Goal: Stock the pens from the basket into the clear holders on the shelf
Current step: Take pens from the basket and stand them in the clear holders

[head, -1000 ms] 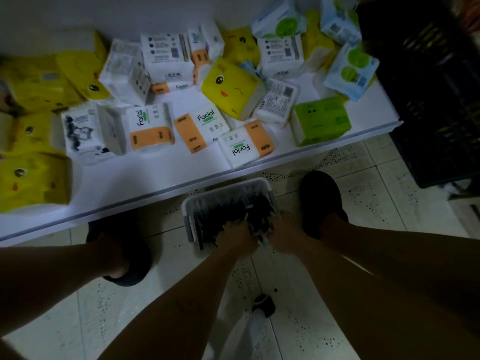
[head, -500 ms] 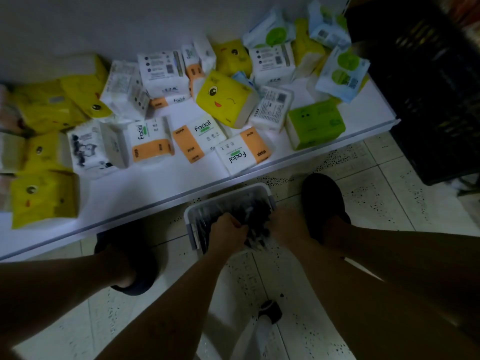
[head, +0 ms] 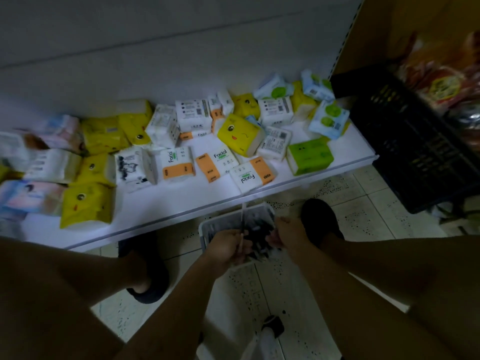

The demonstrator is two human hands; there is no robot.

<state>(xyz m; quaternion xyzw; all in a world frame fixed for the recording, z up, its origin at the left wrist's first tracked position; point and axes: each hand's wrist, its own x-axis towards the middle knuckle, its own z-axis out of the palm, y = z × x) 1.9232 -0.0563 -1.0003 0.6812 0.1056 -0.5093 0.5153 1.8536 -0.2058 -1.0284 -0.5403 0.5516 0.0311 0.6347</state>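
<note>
- One white shelf is spanning the view, carrying scattered tissue packs; no clear holders are showing on it.
- A black crate is standing on the floor at the right, well apart from the work.
- The basket is sitting on the floor just below the shelf edge, between the person's feet, holding a heap of dark pens.
- The left hand is hovering over the basket's near side, its fingers curling round one pen that is pointing up toward the shelf.
- The right hand is reaching into the heap; whether its fingers are gripping anything cannot be told.
- Step in hand, by judgement: gathering pens from the basket. The next move is calling for lifting the gathered pens clear and locating the holders, which are not appearing in this view.
</note>
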